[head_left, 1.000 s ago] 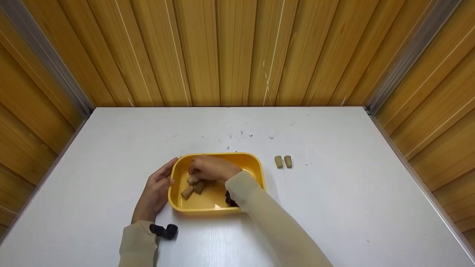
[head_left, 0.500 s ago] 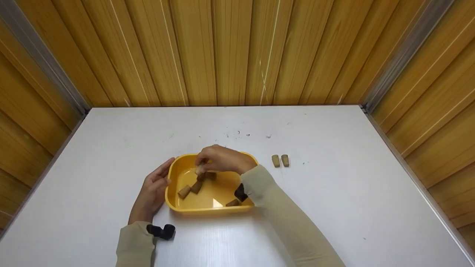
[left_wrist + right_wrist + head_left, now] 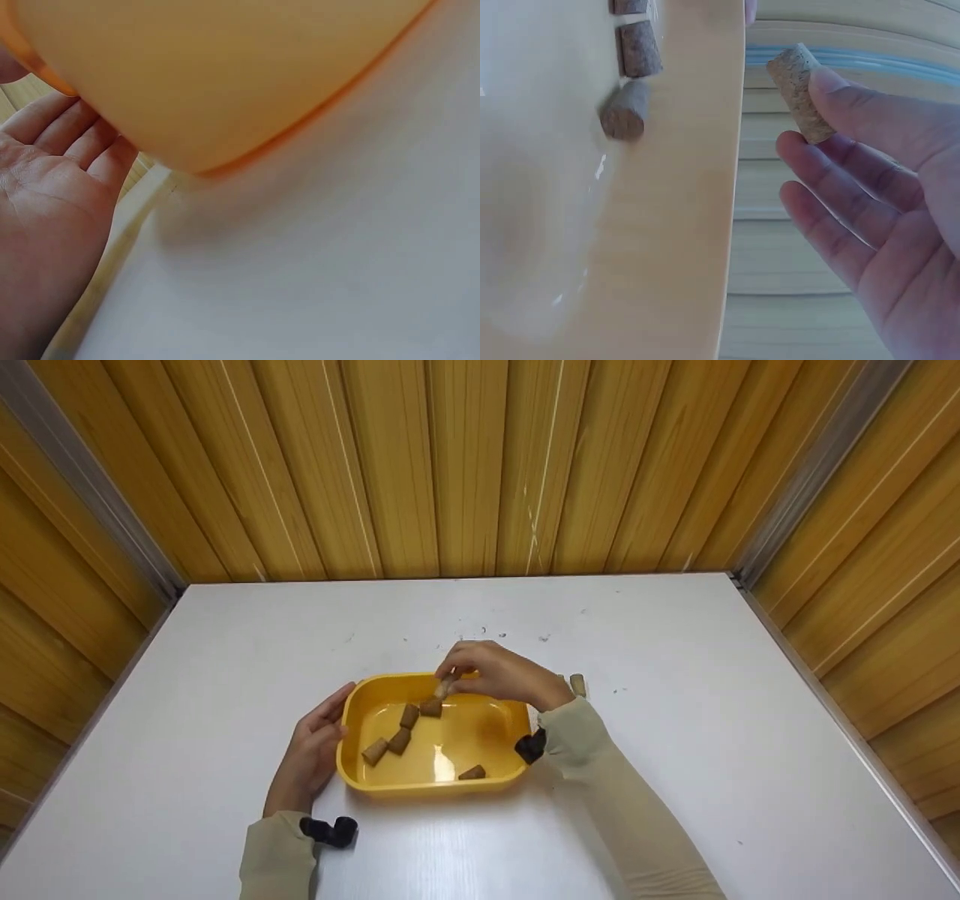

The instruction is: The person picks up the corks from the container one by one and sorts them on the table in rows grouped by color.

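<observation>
In the head view my right hand [image 3: 499, 671] is over the far rim of a yellow plastic tray [image 3: 360, 787]. Between thumb and fingers it pinches a tapered cork [image 3: 801, 94], which the right wrist view shows above the rim. A crooked row of corks lies inside the tray, from a light one [image 3: 375, 751] at the left to a darker one [image 3: 431, 707] near the far wall. Another cork [image 3: 472, 772] sits by the near wall. My left hand [image 3: 311, 746] rests with extended fingers against the tray's left outer side.
Beyond the tray's right end, two corks stand on the white table [image 3: 675, 750]; one [image 3: 577, 685] shows, the other is mostly hidden by my right hand. Wood-patterned panels [image 3: 465, 472] rise behind the table and on both sides.
My right hand has moved rightward and up from inside the tray, carrying a cork to the far rim. More corks are now uncovered in the tray. The left hand has stayed in place.
</observation>
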Tool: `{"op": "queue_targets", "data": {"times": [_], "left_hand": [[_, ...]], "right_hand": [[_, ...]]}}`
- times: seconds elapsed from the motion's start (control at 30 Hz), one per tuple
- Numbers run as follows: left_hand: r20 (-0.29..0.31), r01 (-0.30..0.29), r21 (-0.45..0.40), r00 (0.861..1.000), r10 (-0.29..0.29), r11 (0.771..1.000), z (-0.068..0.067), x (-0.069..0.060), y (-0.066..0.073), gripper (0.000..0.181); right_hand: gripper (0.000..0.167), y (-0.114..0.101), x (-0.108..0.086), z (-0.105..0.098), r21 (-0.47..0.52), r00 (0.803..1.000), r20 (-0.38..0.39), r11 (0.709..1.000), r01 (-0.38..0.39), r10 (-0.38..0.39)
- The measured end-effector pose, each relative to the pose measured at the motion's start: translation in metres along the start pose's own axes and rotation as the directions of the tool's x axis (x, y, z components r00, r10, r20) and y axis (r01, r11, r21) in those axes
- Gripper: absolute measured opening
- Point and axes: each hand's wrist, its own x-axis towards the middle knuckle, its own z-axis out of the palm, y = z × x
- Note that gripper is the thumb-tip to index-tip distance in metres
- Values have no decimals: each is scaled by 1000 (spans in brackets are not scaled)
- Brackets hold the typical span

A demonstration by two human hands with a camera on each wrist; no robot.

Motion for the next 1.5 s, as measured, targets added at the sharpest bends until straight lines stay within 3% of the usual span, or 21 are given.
{"op": "queue_targets", "data": {"times": [0.17,0.43,0.6,0.8,1.23,1.5], "left_hand": [[3,2,-7,1000,-2,1000,0,0,-1,64],[9,-2,-10,1000,2,1000,0,-1,-1,65],[4,-2,-23,1000,2,1000,0,-2,-1,64],[-4,-9,-25,1000,9,1000,0,-2,-1,64],[25,-13,-15,1000,13,1000,-1,-2,0,65],[-14,-23,-16,1000,23,1000,0,-2,-1,66]], "right_hand": [[24,9,-17,-8,-4,997,-71,999,34,-34],[29,18,-44,-14,67,984,-167,996,-50,61],[31,27,-60,-15,67,973,-225,997,-43,57],[28,38,-77,-16,63,955,-292,997,-33,50],[24,58,-109,-14,148,907,-399,986,-79,132],[25,68,-126,-15,130,874,-442,979,-158,200]]}}
